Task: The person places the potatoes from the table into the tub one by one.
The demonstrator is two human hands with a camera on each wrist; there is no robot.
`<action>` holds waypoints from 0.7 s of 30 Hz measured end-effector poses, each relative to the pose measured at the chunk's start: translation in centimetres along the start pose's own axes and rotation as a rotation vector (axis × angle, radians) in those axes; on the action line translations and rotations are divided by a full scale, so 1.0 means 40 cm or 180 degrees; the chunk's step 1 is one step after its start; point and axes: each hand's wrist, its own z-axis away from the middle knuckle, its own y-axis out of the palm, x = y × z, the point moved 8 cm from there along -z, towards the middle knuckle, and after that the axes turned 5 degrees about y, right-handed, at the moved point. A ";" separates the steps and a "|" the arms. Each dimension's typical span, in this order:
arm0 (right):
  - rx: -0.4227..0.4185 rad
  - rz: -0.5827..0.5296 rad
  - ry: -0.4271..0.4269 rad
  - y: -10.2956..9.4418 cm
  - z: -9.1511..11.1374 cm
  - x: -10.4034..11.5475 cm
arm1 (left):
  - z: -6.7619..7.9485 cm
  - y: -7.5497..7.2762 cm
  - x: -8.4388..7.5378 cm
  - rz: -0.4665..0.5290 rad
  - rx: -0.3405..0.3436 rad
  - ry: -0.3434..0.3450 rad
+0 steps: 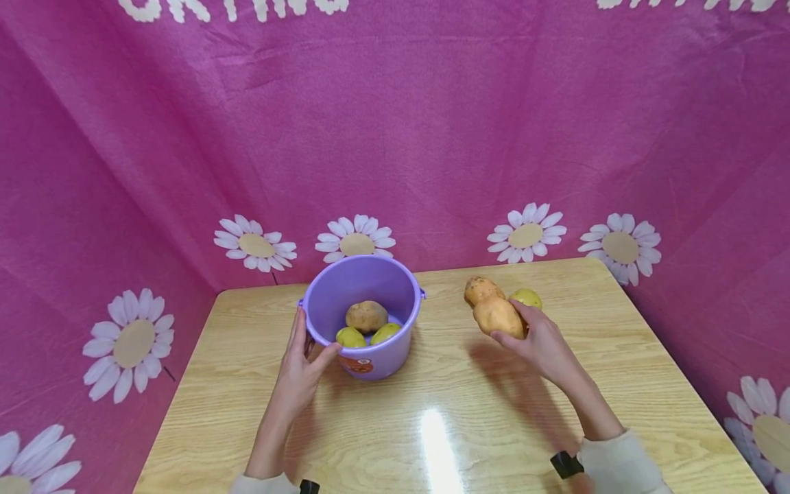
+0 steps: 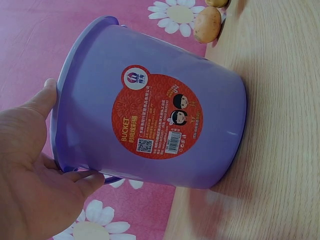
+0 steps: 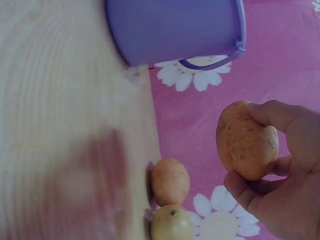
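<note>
A purple bucket stands upright on the table, its red label showing in the left wrist view. My left hand holds its rim at the near left, thumb and fingers spread along the edge. Inside lie a brown potato and two yellow-green fruits. Off to the right, my right hand grips an orange-tan potato, raised above the table. Behind it, a second tan potato and a yellow-green fruit lie close together on the tabletop.
The light wooden table meets a pink cloth printed with white flowers, which hangs at the back and both sides. A purple handle hangs at the bucket's side.
</note>
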 end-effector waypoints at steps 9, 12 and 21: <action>-0.0003 -0.0013 -0.0038 -0.043 -0.016 0.034 | -0.002 0.001 0.000 -0.0011 -0.0001 0.0041; 0.0005 -0.0001 -0.0028 -0.055 -0.020 0.041 | -0.003 0.001 0.003 0.0000 0.0009 -0.0008; -0.0021 0.0012 -0.0086 -0.087 -0.030 0.070 | -0.002 -0.001 0.004 -0.0007 0.0026 -0.0051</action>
